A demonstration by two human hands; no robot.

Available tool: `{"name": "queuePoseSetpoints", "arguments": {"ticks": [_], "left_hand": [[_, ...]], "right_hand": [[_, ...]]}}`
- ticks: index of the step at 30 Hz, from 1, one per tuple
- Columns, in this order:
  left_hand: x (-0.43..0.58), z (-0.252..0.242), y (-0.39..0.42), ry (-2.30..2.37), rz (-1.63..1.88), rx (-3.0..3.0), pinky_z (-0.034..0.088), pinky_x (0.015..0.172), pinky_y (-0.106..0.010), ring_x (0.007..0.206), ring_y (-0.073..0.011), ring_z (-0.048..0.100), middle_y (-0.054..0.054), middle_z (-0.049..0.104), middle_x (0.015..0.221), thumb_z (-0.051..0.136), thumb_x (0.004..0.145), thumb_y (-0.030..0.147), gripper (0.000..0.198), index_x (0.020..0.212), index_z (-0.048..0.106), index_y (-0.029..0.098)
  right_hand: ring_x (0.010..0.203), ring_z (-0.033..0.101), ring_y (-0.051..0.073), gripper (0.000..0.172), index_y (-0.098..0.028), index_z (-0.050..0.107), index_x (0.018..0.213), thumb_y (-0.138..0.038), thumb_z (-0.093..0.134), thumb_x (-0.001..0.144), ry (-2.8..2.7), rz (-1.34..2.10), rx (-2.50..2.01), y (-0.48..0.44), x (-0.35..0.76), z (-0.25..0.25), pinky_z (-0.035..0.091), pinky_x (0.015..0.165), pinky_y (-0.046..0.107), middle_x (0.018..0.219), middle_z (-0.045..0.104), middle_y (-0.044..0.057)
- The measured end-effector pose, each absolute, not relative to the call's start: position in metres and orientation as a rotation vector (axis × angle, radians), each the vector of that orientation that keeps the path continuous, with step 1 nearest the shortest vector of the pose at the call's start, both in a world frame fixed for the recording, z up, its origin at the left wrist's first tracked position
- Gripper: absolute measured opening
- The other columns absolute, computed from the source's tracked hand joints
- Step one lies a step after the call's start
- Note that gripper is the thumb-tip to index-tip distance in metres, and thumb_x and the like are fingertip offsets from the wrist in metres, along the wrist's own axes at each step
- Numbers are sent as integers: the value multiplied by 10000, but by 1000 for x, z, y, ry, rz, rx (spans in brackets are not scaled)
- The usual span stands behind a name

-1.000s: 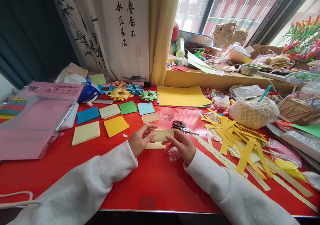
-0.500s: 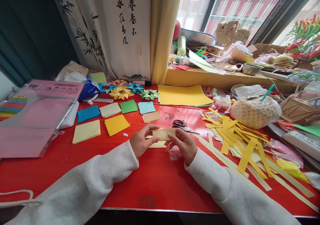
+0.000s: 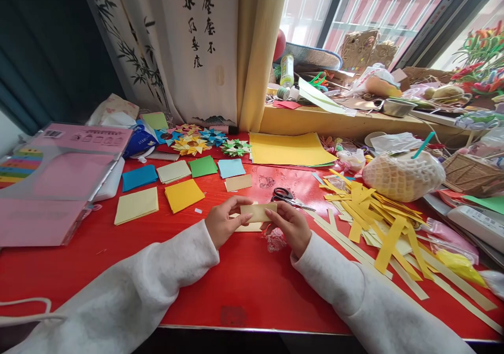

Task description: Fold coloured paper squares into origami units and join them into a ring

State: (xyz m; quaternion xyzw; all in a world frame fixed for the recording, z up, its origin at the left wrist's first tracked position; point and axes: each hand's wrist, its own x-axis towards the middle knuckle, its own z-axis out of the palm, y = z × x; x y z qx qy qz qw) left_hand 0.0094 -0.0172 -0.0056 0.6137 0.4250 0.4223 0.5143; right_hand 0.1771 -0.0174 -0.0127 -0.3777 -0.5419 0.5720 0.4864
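Head view: both hands meet over the red table (image 3: 252, 291), sharing one small piece of tan paper (image 3: 258, 213). The left hand (image 3: 223, 222) grasps one end, its thumb on the near face and fingers behind; the right hand (image 3: 291, 227) pinches the other end in much the same way. The paper spans the gap between the two sets of fingertips, long edge across, facing the wearer. Just below it, partly hidden by the fingers, some cream paper (image 3: 249, 228) lies on the table.

It should weigh next to nothing and seem crisp rather than floppy — stiff enough to bridge the fingers without obvious sag, yet likely to take a crease from a hard squeeze. Slipping looks a small risk with dry paper; a light pinch at the two short ends, thumbs in front, should suit it and leave the middle unmarked. Pulling outward could tear it.

Just beyond the right fingers lie the scissors (image 3: 292, 202), and a crumpled clear wrapper (image 3: 276, 240) sits just below them. Farther out past the right hand is a heap of paper strips (image 3: 388, 245) — beyond the left fingers, a yellow stack (image 3: 184, 196).
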Motion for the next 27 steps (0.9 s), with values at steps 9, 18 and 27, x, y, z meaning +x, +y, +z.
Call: {"name": "queuePoseSetpoints", "arguments": {"ticks": [9,18,27], "left_hand": [[10,-6,-18,1046,1026,1500,523,649,-278,783,-154,560,-33,553,842,564,694,288,268,928,511,169],[8,-7,-18,1126,999,1626,500,611,-247,676,-126,568,-17,562,820,547,703,288,260,943,515,194],[8,-2,-21,1225,968,1764,456,594,-222,667,-122,550,-6,556,787,533,706,306,253,937,530,204]], "right_hand": [[512,588,119,197,-130,504,766,-318,542,723,-1323,1405,-940,-19,177,-9,484,463,230,575,578,2],[482,578,110,200,-124,499,752,-318,541,725,-1318,1406,-958,-19,178,-10,472,443,216,558,580,3],[469,565,102,203,-133,494,737,-334,522,736,-1373,1362,-963,-19,178,-11,480,441,223,556,565,-5]]}}
